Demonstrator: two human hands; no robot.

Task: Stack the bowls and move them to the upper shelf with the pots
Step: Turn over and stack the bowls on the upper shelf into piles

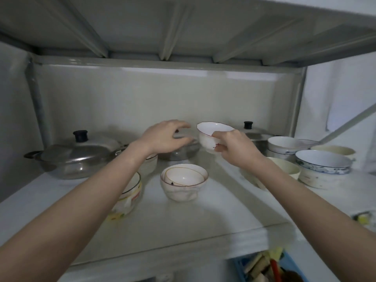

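Grey metal shelving [203,220] held pots and bowls beneath a ribbed upper shelf. Right hand [234,149] pinched a white bowl [211,135], tilted, raised at twelve o'clock above the nested bowls [184,181]. Left hand [164,137] hovered at eleven o'clock over a pot lid [183,136], fingers loosely curled, grasping nothing. Bare shelf lay toward six o'clock.

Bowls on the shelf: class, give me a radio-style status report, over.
Right hand grips white bowl, lifted and tilted. Left hand open, over middle pot. Stacked bowls wait mid-shelf below. Nothing visibly between the two.
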